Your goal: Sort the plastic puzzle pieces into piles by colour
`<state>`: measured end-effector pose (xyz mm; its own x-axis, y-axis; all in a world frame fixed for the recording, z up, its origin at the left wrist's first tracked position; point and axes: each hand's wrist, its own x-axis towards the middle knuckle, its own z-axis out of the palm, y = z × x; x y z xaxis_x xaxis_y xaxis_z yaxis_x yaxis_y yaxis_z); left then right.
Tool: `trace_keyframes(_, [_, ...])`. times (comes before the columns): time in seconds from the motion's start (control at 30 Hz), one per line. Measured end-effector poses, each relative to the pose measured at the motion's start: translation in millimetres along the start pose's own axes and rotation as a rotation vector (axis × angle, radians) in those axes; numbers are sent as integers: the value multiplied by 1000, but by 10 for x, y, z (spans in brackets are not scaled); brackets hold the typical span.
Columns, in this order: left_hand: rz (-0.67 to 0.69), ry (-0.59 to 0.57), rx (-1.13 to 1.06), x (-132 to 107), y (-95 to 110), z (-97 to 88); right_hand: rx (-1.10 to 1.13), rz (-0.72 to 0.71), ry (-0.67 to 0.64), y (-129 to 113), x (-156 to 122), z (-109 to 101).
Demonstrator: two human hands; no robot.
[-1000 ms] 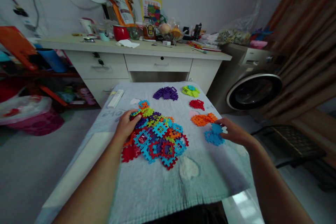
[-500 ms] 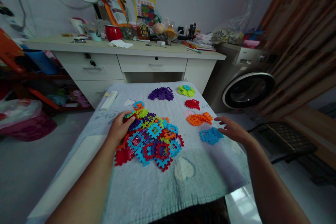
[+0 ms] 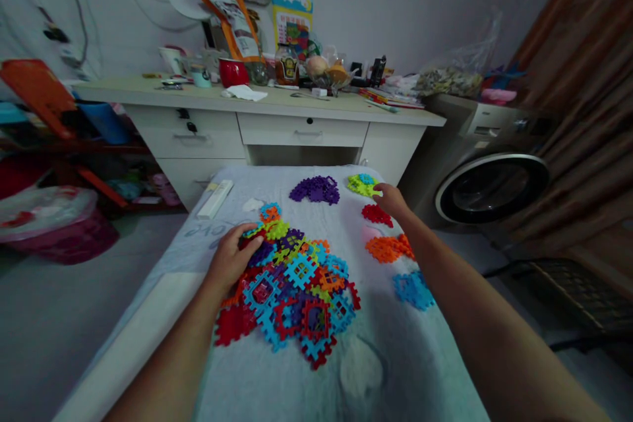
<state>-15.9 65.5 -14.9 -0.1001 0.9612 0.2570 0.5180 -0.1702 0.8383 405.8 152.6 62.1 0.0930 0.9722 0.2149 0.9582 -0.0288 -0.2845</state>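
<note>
Mixed pieces (image 3: pixel 301 270) touch the half-curled left hand (image 3: pixel 232 260); lime pieces (image 3: pixel 359 186) meet the half-bent right hand (image 3: pixel 394 202). Whether either grips, I cannot tell.

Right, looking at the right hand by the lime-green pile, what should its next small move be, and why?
Probably lift the light-blue interlocking piece off the lime-green pile: its colour differs from the pieces under it, the right hand is at that pile's edge, and a blue pile lies nearer the person.
</note>
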Motion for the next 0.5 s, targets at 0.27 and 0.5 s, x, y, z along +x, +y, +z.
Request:
trace_keyframes(0.27, [1,-1,-10,-13,-8,8,-81,122,-17,75,642,324])
trace_keyframes(0.5, [1,6,22,-32,-1,-3,-124,40,-97,58,932,481])
